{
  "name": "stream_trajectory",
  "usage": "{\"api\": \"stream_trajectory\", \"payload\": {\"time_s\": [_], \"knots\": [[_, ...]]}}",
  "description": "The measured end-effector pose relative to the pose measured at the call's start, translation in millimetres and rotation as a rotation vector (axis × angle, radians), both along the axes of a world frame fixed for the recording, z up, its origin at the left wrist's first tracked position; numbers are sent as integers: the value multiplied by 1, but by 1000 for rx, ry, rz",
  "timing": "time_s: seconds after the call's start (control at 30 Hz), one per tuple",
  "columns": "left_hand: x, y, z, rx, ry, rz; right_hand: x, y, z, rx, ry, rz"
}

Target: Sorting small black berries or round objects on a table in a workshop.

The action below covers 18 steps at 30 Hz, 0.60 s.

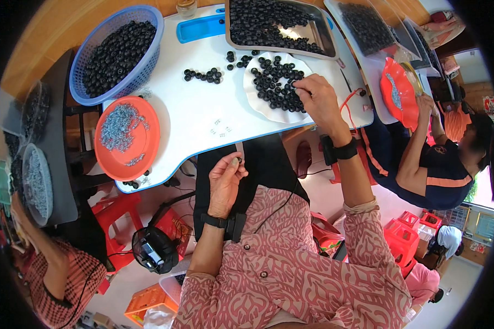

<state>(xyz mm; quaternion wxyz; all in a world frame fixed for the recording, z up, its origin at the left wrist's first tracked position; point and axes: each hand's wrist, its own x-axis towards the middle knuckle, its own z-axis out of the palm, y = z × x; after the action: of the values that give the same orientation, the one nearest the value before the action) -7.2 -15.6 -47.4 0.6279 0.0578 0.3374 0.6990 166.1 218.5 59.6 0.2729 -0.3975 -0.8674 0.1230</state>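
Note:
In front of my lap, my left hand (225, 181) pinches a small black round piece (240, 160) between thumb and fingertips. My right hand (320, 103) reaches over the right edge of a white scalloped plate (252, 101), its fingers pinched together. Whatever lies between those fingertips is hidden. Black ring-shaped pieces (274, 82) are spread across the plate, several of them close to my right fingers. More of the black pieces (203, 75) lie loose on the white table (192, 118) left of the plate. A few tiny pale pieces (221, 129) rest near the table's front edge.
At left, an orange-red plate (148, 140) holds small silvery pieces, below a blue basket (153, 46) of black pieces. A metal tray (326, 46) of black pieces and a blue tray (200, 28) sit at the back. People work on both sides; red stools (398, 238) stand at right.

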Motion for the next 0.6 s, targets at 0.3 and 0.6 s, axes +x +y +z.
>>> {"api": "stream_trajectory", "payload": {"time_s": [0.3,0.6], "knots": [[1,-1,1,13,23,5,-24,15,-9,24,-70,13],[1,-4,1,8,26,3,-36,16,-13,59,-226,-11]]}}
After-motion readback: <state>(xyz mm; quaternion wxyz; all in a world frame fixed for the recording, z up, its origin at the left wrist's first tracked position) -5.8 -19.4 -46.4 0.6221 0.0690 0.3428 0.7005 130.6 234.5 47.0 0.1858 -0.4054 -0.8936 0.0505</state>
